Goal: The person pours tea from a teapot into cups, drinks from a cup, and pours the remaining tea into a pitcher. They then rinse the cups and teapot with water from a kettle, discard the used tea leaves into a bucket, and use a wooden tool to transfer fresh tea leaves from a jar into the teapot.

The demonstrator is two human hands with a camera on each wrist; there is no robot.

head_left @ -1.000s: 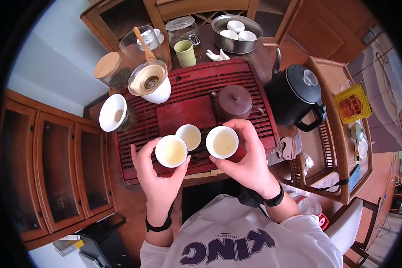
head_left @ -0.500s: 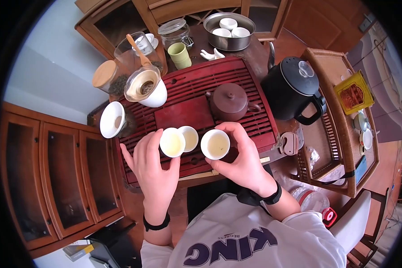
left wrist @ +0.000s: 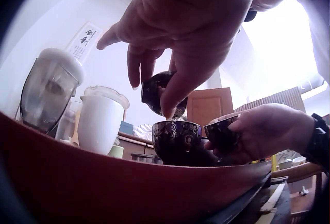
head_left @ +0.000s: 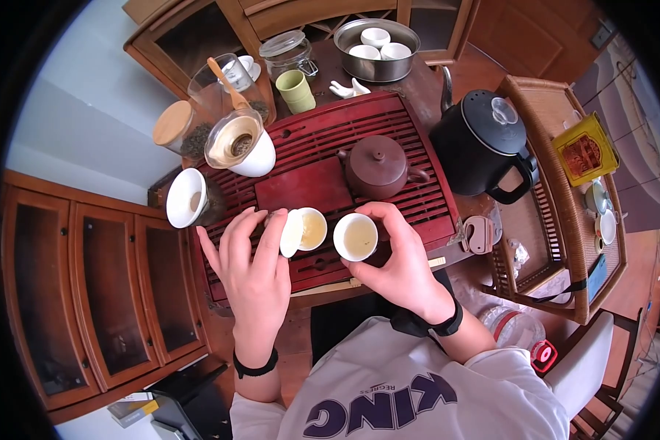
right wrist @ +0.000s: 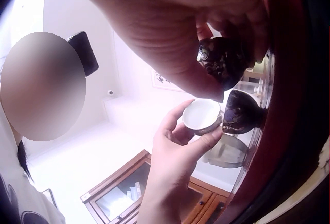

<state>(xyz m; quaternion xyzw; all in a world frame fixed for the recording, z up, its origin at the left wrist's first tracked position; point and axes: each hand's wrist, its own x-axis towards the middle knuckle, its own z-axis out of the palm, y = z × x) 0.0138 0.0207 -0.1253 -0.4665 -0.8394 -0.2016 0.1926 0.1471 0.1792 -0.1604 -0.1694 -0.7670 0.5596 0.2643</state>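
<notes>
In my left hand [head_left: 253, 264] I pinch a small teacup [head_left: 291, 233], dark and patterned outside, white inside. It is tipped steeply to the right, its lip at the rim of a second teacup [head_left: 313, 229] standing on the red slatted tea tray [head_left: 304, 187]. The left wrist view shows that standing cup [left wrist: 175, 140] right below the tilted cup [left wrist: 152, 94]. Pale yellow tea shows inside the standing cup. My right hand [head_left: 407, 257] grips a third teacup [head_left: 356, 238] between thumb and fingers, close to upright, with pale tea in it, just right of the standing cup.
A brown clay teapot [head_left: 378, 167] sits on the tray behind my right hand. At the tray's left stand a white pitcher with strainer [head_left: 253, 154] and a white-rimmed vessel [head_left: 186, 198]. A black kettle [head_left: 480, 139] is at the right; a metal bowl [head_left: 378, 67] holds white cups behind.
My left hand has brought its cup up against the standing cup and tipped it over to the right. The right hand's cup has shifted only slightly.
</notes>
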